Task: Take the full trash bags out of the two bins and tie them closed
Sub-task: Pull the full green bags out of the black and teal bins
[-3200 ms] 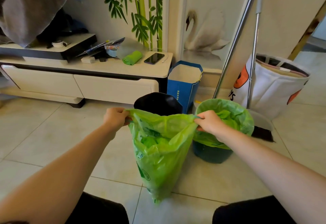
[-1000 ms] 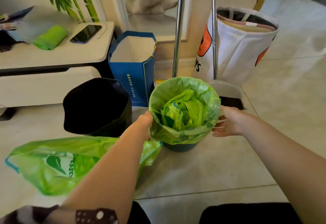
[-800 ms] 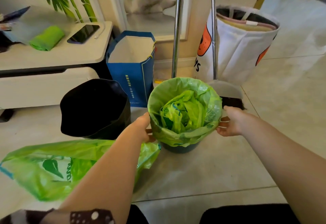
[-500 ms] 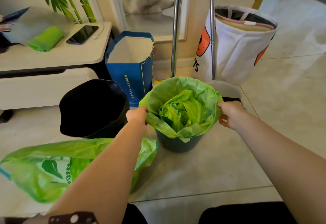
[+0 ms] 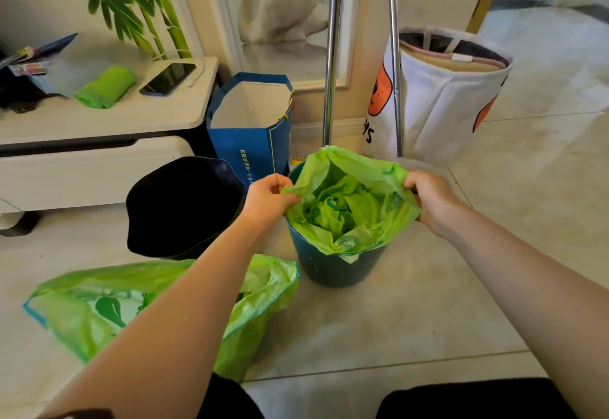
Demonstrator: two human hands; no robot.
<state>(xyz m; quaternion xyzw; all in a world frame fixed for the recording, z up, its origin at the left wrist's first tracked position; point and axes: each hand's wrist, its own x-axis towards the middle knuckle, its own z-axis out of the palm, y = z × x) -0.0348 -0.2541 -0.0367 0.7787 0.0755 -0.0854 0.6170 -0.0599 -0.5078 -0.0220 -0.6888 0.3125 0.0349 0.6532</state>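
Note:
A dark teal bin (image 5: 333,268) stands on the tiled floor, lined with a green trash bag (image 5: 354,194) stuffed with crumpled green plastic. My left hand (image 5: 267,199) pinches the bag's left rim and my right hand (image 5: 428,196) grips its right rim; the rim is pulled up off the bin's edge. A black bin (image 5: 184,207) stands to the left with no bag in it. Another green bag (image 5: 99,306) lies on its side on the floor, mouth open, partly hidden under my left forearm.
A blue paper bag (image 5: 253,135) and two metal poles (image 5: 333,52) stand behind the bins. A white fabric basket (image 5: 438,98) sits at the right. A low white cabinet (image 5: 95,151) at the left holds a phone (image 5: 168,78) and a green roll (image 5: 105,87).
The first bag went from my hands to the floor at the left. Both hands moved to the teal bin, took hold of its bag's rim and peeled it up off the bin's edge.

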